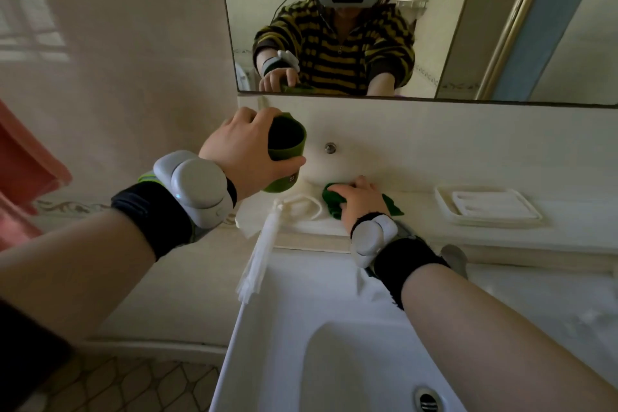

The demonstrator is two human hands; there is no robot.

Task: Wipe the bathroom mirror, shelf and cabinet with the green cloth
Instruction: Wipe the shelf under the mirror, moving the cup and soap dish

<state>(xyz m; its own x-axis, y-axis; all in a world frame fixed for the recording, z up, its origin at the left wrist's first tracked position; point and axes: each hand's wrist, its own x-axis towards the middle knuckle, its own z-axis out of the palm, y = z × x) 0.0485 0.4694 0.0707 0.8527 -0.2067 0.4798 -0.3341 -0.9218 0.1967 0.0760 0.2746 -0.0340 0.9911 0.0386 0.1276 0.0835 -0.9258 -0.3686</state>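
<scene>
Shelf wipe in hand, cup held out of the way.
I grip the cup point(286, 150) in my left hand point(247, 150), fingers wrapped round its rim, above the shelf point(418, 207) below the mirror point(468, 27). My right hand point(359, 201) clutches the bunched green cloth point(331, 201) and presses it on the shelf, well apart from the soap dish point(485, 207). Next, I judge, the cloth should sweep left under the cup, with the cup kept level.
</scene>
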